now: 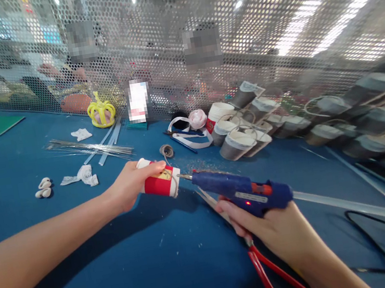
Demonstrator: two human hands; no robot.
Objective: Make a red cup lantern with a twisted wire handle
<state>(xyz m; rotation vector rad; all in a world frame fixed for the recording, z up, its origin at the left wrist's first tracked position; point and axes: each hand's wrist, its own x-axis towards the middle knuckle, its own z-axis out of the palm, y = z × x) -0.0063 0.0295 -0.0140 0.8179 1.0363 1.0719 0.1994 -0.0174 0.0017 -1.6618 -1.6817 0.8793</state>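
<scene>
My left hand (129, 185) is wrapped round a red-and-white paper cup (160, 183), held on its side above the blue table (124, 266). My right hand (275, 230) grips a blue hot glue gun (244, 192) with a small red light lit. The gun's metal nozzle touches the rim of the cup. A clear glue stick (363, 207) pokes out of the gun's back, toward the right. Red-handled scissors (267, 268) lie on the table under my right hand.
Several grey and white paper cups (243, 141) lie in a pile at the back right. Thin wires (91, 148), a yellow crown (101, 112), white ribbon (191, 137), shells (43, 188) and crumpled tissue (82, 176) are scattered at the back left. A perforated metal screen (175, 34) borders the table; people sit behind it.
</scene>
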